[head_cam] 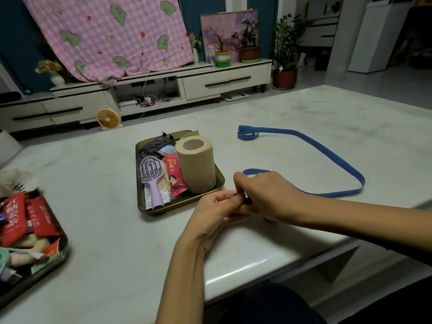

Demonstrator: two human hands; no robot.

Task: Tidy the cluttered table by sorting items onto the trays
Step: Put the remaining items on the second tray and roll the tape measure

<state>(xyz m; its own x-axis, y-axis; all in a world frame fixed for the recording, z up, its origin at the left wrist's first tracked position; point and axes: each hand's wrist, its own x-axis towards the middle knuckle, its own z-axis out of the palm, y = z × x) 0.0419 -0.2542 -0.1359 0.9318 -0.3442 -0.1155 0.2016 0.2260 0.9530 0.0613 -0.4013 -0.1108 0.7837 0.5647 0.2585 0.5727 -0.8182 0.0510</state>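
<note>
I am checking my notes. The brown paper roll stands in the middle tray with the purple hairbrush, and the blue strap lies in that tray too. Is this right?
Not quite. The head view shows the blue strap on the table, outside the tray, to its right. The rest is right.

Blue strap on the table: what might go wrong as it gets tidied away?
1. Most of the blue strap trails loose across the table; drawn in by the end the left hand and right hand pinch, it may snag or tangle.
2. The middle tray is crowded; squeezing the strap in could topple the upright paper roll.
</note>
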